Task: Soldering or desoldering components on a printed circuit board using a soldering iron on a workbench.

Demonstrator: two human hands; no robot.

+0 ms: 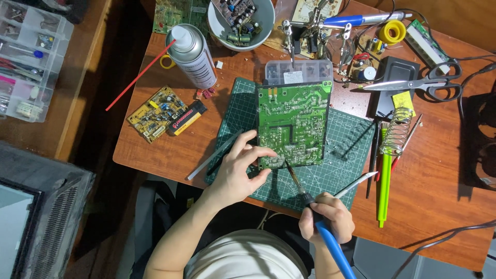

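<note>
- Two hands work at a green circuit board [293, 124] on the cutting mat [341, 155].
- Left hand [238, 173]: grip released, fingertips touching the board's lower edge.
- Right hand [326, 217]: grip clenched around a blue soldering iron [330, 243], tip at the board.

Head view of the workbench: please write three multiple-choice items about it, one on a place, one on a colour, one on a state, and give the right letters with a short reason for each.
1. Where does the green circuit board lie?
A. on the green cutting mat
B. in the white bowl
C. on the floor

2. What colour is the handle of the soldering iron?
A. red
B. blue
C. yellow

3. How is the iron held?
A. it rests in the coil stand
B. it lies loose on the table
C. the right hand grips it, tip at the board

Answers:
1 A, the board rests on the mat, steadied by the left hand.
2 B, the handle below the fist is blue.
3 C, the fingers wrap the handle and the stand is empty.
</note>
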